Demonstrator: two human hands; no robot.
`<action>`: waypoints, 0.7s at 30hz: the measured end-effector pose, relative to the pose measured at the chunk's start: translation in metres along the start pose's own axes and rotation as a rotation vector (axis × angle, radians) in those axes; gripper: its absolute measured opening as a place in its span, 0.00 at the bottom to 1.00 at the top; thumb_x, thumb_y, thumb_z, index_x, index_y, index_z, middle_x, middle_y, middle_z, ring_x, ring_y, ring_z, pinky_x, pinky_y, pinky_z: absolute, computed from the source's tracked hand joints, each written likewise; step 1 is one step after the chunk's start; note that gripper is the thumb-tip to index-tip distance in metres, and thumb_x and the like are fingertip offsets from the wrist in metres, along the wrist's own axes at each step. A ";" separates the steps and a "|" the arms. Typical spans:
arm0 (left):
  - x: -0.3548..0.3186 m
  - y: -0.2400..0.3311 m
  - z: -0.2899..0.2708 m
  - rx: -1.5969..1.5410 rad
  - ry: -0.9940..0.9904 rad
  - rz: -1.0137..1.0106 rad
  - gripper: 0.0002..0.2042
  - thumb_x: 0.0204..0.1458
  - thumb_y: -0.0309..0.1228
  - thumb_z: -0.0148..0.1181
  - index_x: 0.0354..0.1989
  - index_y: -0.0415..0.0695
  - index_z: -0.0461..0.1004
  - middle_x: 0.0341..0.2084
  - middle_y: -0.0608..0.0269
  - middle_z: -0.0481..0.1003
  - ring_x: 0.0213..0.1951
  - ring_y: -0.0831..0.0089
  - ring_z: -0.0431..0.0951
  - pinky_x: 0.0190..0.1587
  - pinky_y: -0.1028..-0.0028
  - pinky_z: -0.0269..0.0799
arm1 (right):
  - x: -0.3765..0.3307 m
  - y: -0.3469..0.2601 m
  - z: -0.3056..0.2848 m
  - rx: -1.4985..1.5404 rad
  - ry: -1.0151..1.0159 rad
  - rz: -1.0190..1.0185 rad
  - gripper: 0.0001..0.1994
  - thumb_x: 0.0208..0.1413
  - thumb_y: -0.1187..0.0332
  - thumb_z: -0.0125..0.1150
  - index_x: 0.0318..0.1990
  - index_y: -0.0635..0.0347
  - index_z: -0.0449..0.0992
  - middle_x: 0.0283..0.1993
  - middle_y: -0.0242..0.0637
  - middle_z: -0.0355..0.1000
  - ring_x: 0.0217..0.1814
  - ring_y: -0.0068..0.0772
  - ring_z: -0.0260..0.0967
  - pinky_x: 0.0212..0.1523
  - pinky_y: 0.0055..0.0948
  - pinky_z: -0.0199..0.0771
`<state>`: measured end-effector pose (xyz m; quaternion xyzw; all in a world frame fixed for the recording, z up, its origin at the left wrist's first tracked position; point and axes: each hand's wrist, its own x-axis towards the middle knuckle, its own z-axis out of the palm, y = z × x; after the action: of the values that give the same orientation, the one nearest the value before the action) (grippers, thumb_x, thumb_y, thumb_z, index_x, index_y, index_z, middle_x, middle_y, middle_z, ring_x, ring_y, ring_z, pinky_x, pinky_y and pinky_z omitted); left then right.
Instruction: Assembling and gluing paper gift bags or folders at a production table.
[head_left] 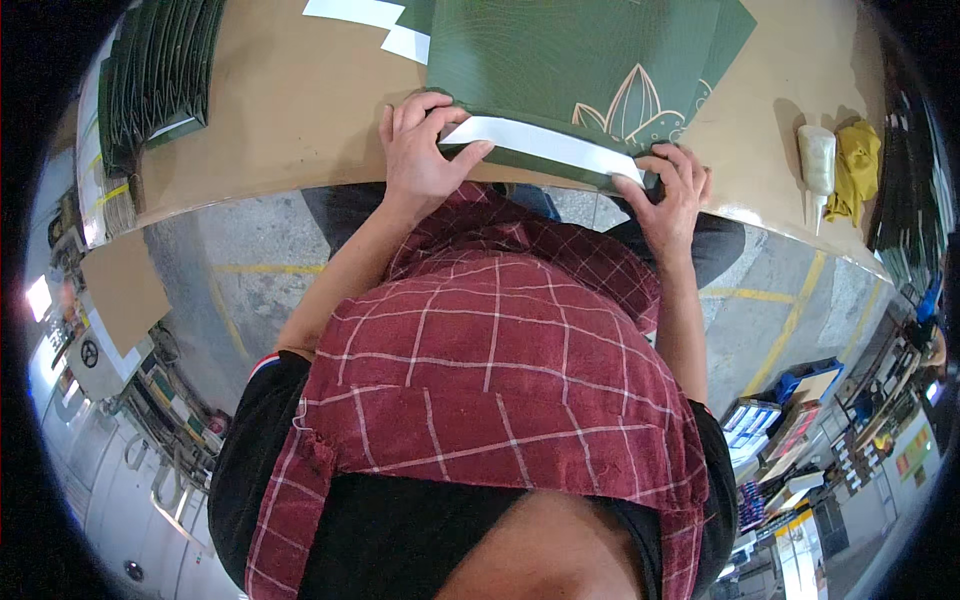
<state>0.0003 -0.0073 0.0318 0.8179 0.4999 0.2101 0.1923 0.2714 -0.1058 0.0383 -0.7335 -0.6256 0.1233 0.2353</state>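
A dark green paper bag with a gold flower print lies flat before me, over other green sheets. Along its near end, at the table's edge, a folded part shows a white strip. My left hand pinches the left end of this fold, thumb on the white and fingers behind. At the right end, my right hand grips the fold the same way, its fingers curled over the far side. Between the hands the fold stands slightly raised.
Brown board covers the table. Upright green folded bags stand at the left, and more dark stacked pieces at the right. A squeeze bottle lies beside a yellow cloth. White flaps stick out at the far side.
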 end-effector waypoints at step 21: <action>0.049 0.002 0.024 0.285 -0.227 0.857 0.25 0.44 0.41 0.56 0.53 0.53 0.63 0.52 0.63 0.62 0.59 0.69 0.54 0.60 0.63 0.47 | 0.012 -0.010 0.004 -0.132 0.011 0.153 0.22 0.32 0.51 0.68 0.30 0.57 0.71 0.43 0.33 0.65 0.50 0.38 0.57 0.54 0.38 0.48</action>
<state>0.0352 0.0333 0.0202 0.9868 0.1166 0.1091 0.0274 0.2638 -0.0922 0.0414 -0.7936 -0.5734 0.0955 0.1797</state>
